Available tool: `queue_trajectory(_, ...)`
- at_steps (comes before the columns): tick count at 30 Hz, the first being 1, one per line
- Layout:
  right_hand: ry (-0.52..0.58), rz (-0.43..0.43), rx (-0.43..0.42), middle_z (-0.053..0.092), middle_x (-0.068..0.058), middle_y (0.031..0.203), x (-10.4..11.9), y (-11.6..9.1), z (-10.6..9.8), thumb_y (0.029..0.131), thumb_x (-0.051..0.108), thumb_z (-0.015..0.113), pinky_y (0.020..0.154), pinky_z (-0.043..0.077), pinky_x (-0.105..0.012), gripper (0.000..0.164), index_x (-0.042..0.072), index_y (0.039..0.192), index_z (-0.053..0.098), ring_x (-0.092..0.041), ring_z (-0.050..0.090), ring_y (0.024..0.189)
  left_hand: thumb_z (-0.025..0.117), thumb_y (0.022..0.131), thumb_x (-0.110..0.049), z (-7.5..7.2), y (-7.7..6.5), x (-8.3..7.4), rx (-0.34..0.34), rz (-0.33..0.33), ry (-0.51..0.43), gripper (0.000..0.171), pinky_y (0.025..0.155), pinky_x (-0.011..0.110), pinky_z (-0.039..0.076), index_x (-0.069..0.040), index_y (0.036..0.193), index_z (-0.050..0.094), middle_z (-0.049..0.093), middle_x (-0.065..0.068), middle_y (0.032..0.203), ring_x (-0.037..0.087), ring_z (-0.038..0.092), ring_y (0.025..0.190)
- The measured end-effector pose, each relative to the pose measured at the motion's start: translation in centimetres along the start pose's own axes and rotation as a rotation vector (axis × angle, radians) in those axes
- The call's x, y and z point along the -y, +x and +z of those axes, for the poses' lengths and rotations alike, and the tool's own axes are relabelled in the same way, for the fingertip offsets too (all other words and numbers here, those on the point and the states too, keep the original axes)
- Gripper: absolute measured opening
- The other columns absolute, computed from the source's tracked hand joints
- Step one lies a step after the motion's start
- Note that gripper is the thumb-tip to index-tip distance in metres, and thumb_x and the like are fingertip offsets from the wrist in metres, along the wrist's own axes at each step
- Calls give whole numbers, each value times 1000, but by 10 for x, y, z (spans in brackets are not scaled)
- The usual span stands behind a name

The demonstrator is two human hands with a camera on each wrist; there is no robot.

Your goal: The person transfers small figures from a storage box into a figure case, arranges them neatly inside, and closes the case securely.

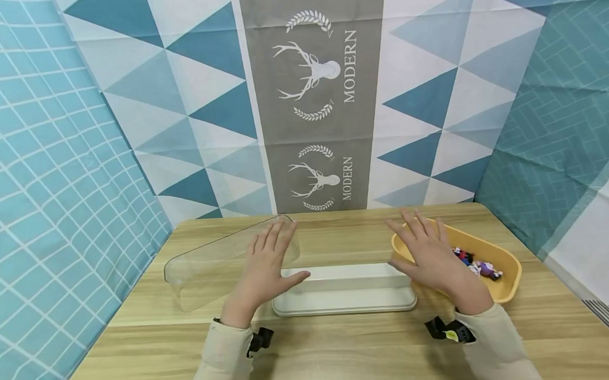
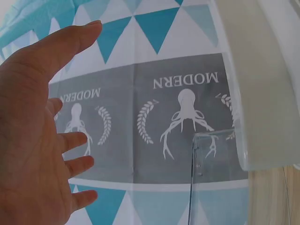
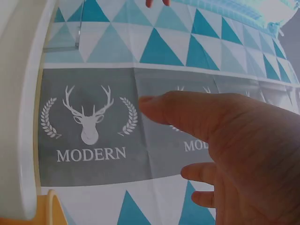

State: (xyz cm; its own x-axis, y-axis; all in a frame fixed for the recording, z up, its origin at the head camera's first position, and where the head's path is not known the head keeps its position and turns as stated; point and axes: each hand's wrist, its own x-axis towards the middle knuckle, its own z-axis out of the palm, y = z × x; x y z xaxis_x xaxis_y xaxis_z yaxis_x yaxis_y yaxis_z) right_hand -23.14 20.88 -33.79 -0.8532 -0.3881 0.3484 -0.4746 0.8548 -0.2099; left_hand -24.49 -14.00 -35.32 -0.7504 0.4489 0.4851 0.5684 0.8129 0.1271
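Both hands are raised with fingers spread, and neither holds anything. My left hand (image 1: 263, 272) hovers by the left end of a white stepped display base (image 1: 343, 300), overlapping a clear plastic cover (image 1: 211, 275) in the head view. My right hand (image 1: 432, 255) is over the base's right end and the near-left side of a yellow tray (image 1: 512, 265). In that tray lie several small figurines (image 1: 486, 269), one of them purple. In the left wrist view, the thumb and fingers (image 2: 77, 166) stand apart with bare space between them. The right wrist view shows the thumb (image 3: 173, 110) extended likewise.
Everything stands on a wood-grain table (image 1: 344, 354). A patterned cloth backdrop (image 1: 320, 97) rises along the far edge, with a blue tiled cloth (image 1: 50, 169) at the left and a teal one (image 1: 564, 113) at the right. Each wrist wears a small black camera (image 1: 260, 340).
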Motion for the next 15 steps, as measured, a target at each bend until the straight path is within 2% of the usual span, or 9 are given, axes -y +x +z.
queue_trajectory(7,-10,-21,-39,22,-27,157,-6,-3,-11,93,22,69,106,5,-75,71,11,153,33,-51,13,142,78,82,-46,-4,1,8,19,-7,-66,102,110,64,26,-12,159,21,30,18,158,43,32,139)
queue_trajectory(15,-10,-24,-80,30,-28,152,-13,-6,-19,90,15,71,104,11,-74,67,7,148,39,-53,22,137,82,79,-40,3,0,26,78,-69,-211,109,113,61,25,-15,161,15,35,19,156,43,32,140)
